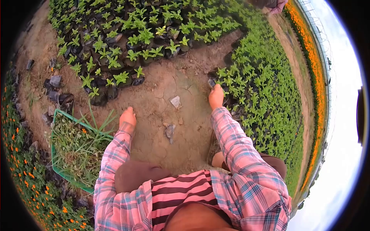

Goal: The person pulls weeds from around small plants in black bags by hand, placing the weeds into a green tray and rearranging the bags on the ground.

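My right hand (pixel 216 97) is closed on a small black plastic seedling bag (pixel 211 82) at the left edge of the right-hand bed of seedlings (pixel 262 88). Leaves of the nearest plants stand beside its fingers. Over the bare soil, my left hand (pixel 128 118) hangs with its fingers curled in; whatever they hold, if anything, is hidden. Closest to that hand are a green crate (pixel 54 154) heaped with pulled weeds (pixel 83 148) and the front corner of another bed of bagged seedlings (pixel 121 77).
A cracked soil path (pixel 165 96) runs between the beds, with scraps of plastic (pixel 176 102) on it. Discarded black bags (pixel 56 81) lie at left. Orange flowers (pixel 31 175) grow at lower left. Part of another person (pixel 275 5) shows at the top right.
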Demonstrator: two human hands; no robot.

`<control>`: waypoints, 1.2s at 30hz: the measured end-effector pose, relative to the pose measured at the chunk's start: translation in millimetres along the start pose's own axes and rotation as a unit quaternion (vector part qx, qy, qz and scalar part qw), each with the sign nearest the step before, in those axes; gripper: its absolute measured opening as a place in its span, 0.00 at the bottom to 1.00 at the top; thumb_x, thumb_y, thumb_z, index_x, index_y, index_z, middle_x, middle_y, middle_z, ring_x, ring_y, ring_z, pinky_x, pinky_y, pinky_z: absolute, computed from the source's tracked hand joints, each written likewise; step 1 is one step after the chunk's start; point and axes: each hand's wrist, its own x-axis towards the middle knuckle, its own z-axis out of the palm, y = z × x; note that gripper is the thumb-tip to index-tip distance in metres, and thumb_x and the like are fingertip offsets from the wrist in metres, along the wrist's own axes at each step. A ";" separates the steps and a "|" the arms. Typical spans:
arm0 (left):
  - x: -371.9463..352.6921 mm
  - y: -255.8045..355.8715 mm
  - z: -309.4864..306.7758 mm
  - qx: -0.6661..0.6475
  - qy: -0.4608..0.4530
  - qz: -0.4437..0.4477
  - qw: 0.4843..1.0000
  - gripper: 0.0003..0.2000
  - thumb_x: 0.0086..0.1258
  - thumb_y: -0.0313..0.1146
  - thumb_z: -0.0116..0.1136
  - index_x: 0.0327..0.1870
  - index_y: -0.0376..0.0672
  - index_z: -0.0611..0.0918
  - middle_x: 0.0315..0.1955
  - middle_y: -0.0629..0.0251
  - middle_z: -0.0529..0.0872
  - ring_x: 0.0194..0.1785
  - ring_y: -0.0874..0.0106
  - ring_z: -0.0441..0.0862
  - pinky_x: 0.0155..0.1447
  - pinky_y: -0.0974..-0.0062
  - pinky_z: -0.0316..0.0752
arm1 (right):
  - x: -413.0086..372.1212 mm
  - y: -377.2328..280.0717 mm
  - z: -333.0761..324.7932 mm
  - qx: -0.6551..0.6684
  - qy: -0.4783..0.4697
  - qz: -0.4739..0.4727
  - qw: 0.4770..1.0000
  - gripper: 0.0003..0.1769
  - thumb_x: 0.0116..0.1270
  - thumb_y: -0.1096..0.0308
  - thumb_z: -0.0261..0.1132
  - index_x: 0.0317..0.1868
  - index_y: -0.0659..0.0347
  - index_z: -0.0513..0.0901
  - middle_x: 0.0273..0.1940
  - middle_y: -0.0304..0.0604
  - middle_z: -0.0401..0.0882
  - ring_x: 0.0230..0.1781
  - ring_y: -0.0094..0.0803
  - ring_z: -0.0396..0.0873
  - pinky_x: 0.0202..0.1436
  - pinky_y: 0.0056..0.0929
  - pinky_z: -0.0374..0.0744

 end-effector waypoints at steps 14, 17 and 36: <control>5.6 9.7 -6.5 0.036 -0.050 -0.008 0.998 0.10 0.64 0.27 0.53 0.44 0.36 0.72 0.39 0.42 0.80 0.47 0.48 0.77 0.48 0.56 0.73 | 16.2 -166.9 12.6 0.152 -0.063 -0.274 0.948 0.06 0.55 0.77 0.58 0.33 0.62 0.71 0.32 0.52 0.74 0.32 0.50 0.77 0.35 0.42 0.76; 6.0 8.3 -6.9 0.040 -0.060 -0.014 0.997 0.10 0.64 0.28 0.53 0.44 0.36 0.72 0.39 0.43 0.80 0.47 0.48 0.77 0.49 0.56 0.73 | 11.9 -197.3 33.0 0.098 -0.144 -0.301 0.938 0.05 0.57 0.76 0.55 0.35 0.60 0.71 0.35 0.52 0.74 0.36 0.51 0.77 0.38 0.44 0.77; -3.7 15.1 -9.9 0.047 -0.032 -0.004 0.998 0.09 0.65 0.29 0.51 0.44 0.37 0.73 0.39 0.45 0.80 0.45 0.51 0.79 0.48 0.58 0.74 | 6.1 -185.0 47.3 0.067 -0.185 -0.229 0.953 0.11 0.58 0.64 0.57 0.39 0.60 0.76 0.34 0.55 0.78 0.35 0.53 0.78 0.39 0.48 0.76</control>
